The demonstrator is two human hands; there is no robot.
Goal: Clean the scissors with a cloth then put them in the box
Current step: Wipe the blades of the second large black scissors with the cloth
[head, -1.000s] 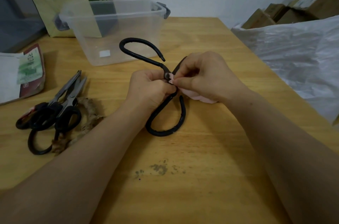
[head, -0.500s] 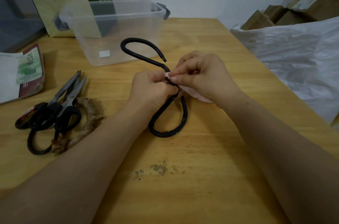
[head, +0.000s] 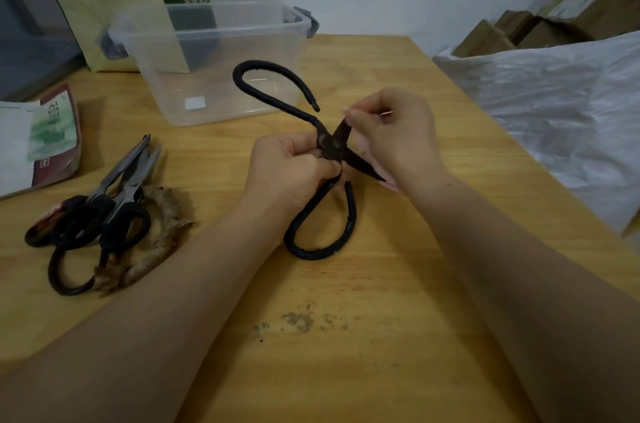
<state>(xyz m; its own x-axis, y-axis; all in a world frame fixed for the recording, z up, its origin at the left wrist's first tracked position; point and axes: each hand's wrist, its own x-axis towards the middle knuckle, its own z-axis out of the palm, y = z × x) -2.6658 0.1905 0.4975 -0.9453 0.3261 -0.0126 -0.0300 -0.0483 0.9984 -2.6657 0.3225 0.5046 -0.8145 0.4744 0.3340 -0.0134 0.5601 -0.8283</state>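
Clutter sits at your left on the counter [head: 346,370]: a printed packet [head: 52,142], then a heap of spare scissors [head: 114,194] lying over a frayed brown rope [head: 162,228]. Behind them stands the clear box [head: 214,83], open-topped. Your left hand [head: 291,173] grips the black scissors [head: 327,145] at the pivot, with one loop handle low by your wrist and the other raised in front of the box. The blades are spread, and your right hand [head: 391,138] pinches the upper blade. A sliver of pink cloth [head: 388,185] shows beneath that hand. White plastic sheeting [head: 554,103] lies past the counter's right edge.
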